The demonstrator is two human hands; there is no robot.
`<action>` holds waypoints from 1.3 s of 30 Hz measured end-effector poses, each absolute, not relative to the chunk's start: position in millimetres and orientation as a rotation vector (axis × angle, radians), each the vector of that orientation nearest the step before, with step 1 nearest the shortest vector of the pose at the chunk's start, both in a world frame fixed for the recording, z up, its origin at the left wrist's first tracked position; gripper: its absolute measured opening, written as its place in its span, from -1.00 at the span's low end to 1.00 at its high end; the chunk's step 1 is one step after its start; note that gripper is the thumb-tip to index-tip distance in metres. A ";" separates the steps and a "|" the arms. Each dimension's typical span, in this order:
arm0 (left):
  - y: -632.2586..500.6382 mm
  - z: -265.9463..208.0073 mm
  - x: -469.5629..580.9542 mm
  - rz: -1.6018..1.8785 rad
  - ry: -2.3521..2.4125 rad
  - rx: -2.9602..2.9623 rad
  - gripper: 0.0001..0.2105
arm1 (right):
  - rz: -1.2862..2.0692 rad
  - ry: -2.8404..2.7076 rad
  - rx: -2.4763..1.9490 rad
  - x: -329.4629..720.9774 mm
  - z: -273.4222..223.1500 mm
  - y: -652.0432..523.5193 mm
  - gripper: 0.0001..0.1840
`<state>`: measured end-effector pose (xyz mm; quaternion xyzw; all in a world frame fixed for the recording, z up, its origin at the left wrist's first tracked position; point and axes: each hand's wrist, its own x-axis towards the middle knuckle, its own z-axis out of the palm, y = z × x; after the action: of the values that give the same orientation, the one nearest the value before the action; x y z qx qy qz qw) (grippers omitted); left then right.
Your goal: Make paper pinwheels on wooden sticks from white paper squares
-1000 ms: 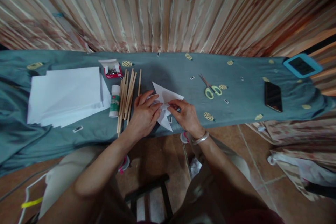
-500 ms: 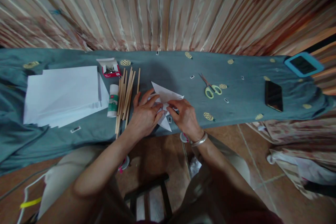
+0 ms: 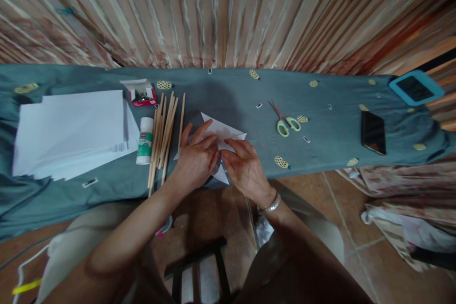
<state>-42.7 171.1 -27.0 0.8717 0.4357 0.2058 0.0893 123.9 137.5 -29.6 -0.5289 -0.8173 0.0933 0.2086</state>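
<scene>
In the head view, the left hand (image 3: pixel 197 161) lies over the folded white paper (image 3: pixel 221 129), fingers spread; the right hand (image 3: pixel 246 168) curls thumb and forefinger at its middle; whether either pinches it, one cannot tell; the paper lies on the cloth-covered worktop (image 3: pixel 331 137), between wooden sticks (image 3: pixel 162 128) on the left and green-handled scissors (image 3: pixel 284 123) on the right.

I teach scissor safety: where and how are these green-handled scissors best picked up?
Probably by the green handles, coming from the near, right-hand side: the scissors lie flat, loops towards the person, blades pointing away and left.
</scene>
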 end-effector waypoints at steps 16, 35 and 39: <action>165.2 -26.8 -52.5 0.649 1.383 2.523 -0.77 | 0.348 -1.898 -1.580 148.2 -37.8 173.2 -0.63; 164.2 -23.5 -56.7 0.616 1.368 2.577 -0.79 | 0.451 -2.208 -1.338 133.3 -12.2 146.2 -0.75; 164.5 -22.1 -56.0 0.606 1.357 2.576 -0.79 | 0.461 -2.280 -1.364 127.3 -16.4 144.0 -0.75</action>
<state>-56.0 164.5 -22.1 0.8631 0.4547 0.2031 0.0834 127.3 144.0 -16.4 -0.4932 -0.8248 0.1667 0.2206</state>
